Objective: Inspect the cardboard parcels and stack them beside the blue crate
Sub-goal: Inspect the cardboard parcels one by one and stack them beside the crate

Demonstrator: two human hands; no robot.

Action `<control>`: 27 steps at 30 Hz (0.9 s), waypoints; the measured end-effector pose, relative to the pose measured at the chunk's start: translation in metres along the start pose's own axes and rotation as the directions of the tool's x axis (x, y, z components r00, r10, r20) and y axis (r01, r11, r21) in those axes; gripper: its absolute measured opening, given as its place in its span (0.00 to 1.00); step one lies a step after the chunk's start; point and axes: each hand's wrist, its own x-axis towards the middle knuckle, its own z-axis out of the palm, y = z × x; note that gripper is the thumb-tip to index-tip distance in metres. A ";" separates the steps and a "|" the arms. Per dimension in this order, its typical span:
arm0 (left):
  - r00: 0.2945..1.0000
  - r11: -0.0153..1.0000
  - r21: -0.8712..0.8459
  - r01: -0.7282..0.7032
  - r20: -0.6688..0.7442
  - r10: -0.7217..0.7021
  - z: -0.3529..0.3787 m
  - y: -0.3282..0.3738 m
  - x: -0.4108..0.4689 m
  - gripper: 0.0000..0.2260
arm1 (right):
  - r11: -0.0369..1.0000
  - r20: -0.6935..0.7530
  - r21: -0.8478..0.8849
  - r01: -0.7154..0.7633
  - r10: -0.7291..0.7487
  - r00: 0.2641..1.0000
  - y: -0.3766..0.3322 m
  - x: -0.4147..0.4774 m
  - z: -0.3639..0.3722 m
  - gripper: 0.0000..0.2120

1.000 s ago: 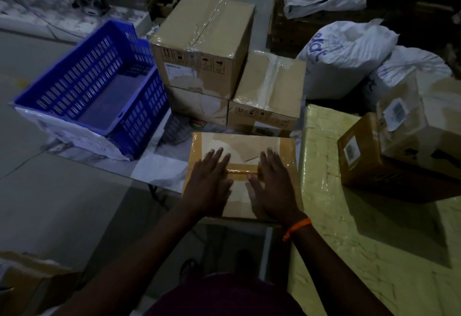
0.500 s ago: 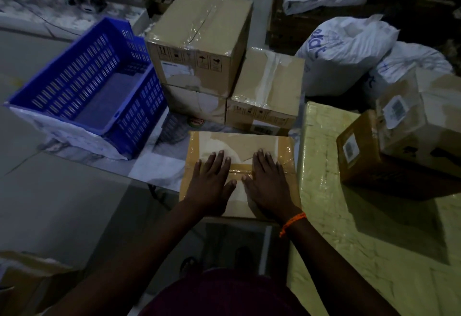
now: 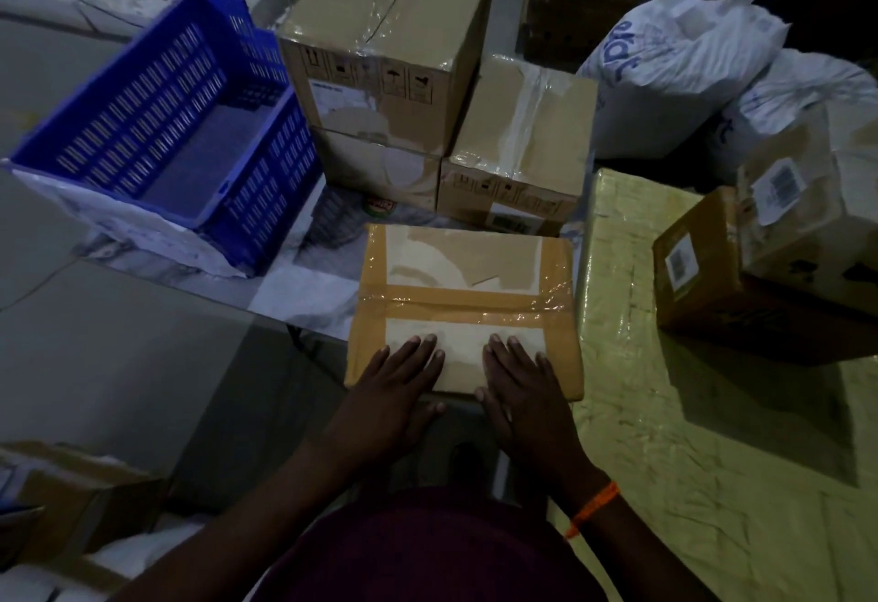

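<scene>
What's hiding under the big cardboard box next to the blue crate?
Another, flatter brown cardboard box lies under the big taped cardboard box. Only its front side shows; its top is covered.

Marbled table (image 3: 309, 302) under blue crate (image 3: 266, 207), stacked cardboard parcels (image 3: 427, 93), flat taped parcel (image 3: 465, 297).

crate (image 3: 157, 126) blue, slotted | parcel (image 3: 463, 278) tan, brown-taped | wristband (image 3: 595, 506) orange
</scene>
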 end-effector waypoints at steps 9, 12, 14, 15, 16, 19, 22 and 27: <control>0.989 0.972 -0.233 0.026 -0.135 -0.059 -0.024 -0.012 0.017 0.20 | 0.975 0.127 0.221 -0.040 0.012 0.992 0.007 0.022 -0.035 0.31; 0.935 0.966 -0.235 0.107 -0.307 -0.178 -0.044 -0.024 0.032 0.16 | 0.953 -0.116 0.276 -0.123 0.160 0.980 0.024 0.043 -0.048 0.22; 0.894 0.937 -0.261 0.231 -0.324 -0.311 -0.058 -0.033 0.042 0.20 | 0.910 -0.225 0.335 -0.244 0.329 0.917 0.035 0.060 -0.054 0.21; 0.876 0.911 -0.299 0.283 -0.306 -0.373 -0.061 -0.041 0.047 0.22 | 0.870 -0.215 0.377 -0.316 0.415 0.884 0.038 0.068 -0.059 0.20; 0.863 0.880 -0.347 0.325 -0.271 -0.426 -0.062 -0.048 0.051 0.25 | 0.828 -0.174 0.418 -0.372 0.475 0.862 0.039 0.075 -0.064 0.19; 0.848 0.756 -0.526 0.390 -0.115 -0.518 -0.061 -0.067 0.063 0.33 | 0.656 0.034 0.600 -0.458 0.552 0.833 0.043 0.090 -0.073 0.21; 0.817 0.609 -0.644 0.464 0.045 -0.575 -0.067 -0.065 0.067 0.38 | 0.429 0.158 0.723 -0.542 0.661 0.734 0.051 0.102 -0.074 0.23; 0.766 0.467 -0.799 0.378 -0.012 -0.642 -0.070 -0.057 0.053 0.29 | 0.405 0.083 0.784 -0.471 0.683 0.725 0.045 0.094 -0.088 0.21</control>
